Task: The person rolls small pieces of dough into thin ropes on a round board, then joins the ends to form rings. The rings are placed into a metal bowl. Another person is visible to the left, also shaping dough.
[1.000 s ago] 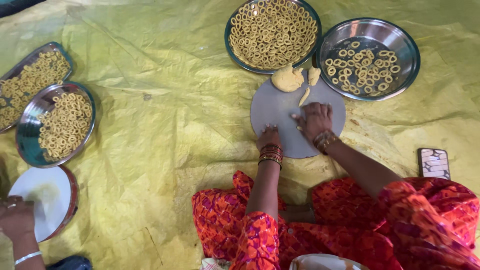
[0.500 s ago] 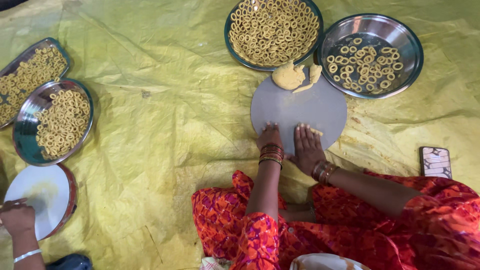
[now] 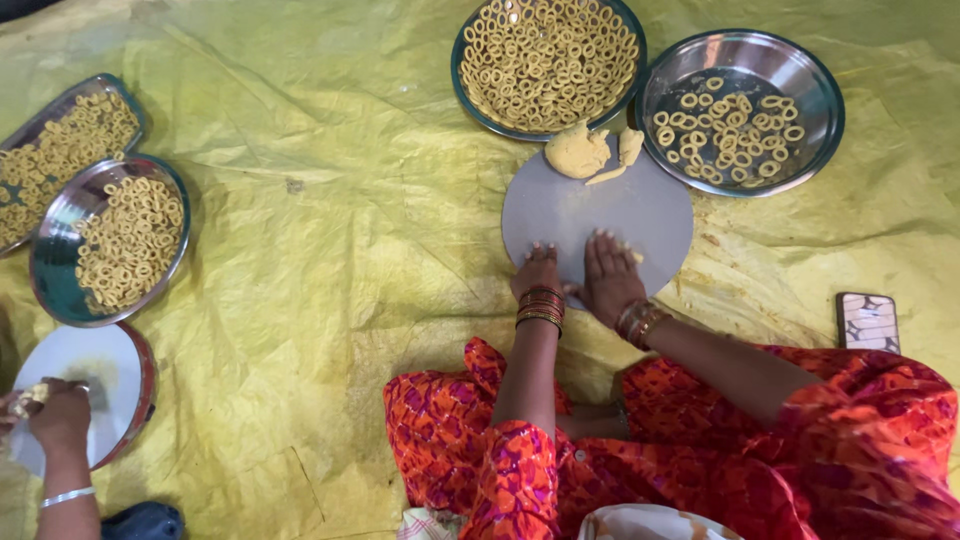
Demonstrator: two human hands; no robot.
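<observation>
A co-worker's hand pinches dough at far left, beside 2 trays of finished rings. On the grey board, the left hand rests flat; the right hand, fingers together, presses down, whatever lies under it hidden. Beyond the fingertips, a dough lump remains; 1 plate is full, another part-filled.

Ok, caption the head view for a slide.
Both hands, left and right, flat on a grey board, dough beside plates of rings.
</observation>
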